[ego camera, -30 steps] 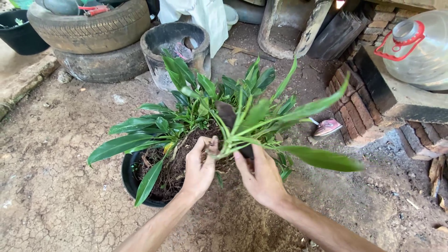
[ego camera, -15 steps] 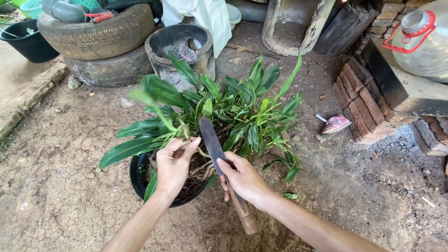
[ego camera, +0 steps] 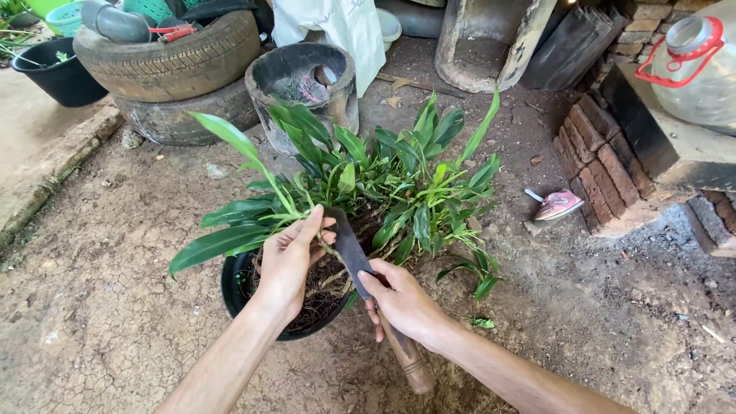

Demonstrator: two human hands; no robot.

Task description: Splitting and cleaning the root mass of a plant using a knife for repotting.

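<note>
Green plant (ego camera: 383, 184) fills black pot (ego camera: 234, 287), tyres (ego camera: 172, 73) behind; L hand (ego camera: 287, 261) pinches stems, R hand (ego camera: 399, 303) fisted on knife (ego camera: 360, 268).

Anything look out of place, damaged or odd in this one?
A small pink shoe lies alone on its side in the dirt by the bricks. A cut sprig lies loose beside the pot.

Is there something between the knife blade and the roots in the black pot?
Nothing separate. The right hand holds the knife with its blade already down among the roots in the black pot. The left hand holds stems aside; only leaves crowd around the blade.
</note>
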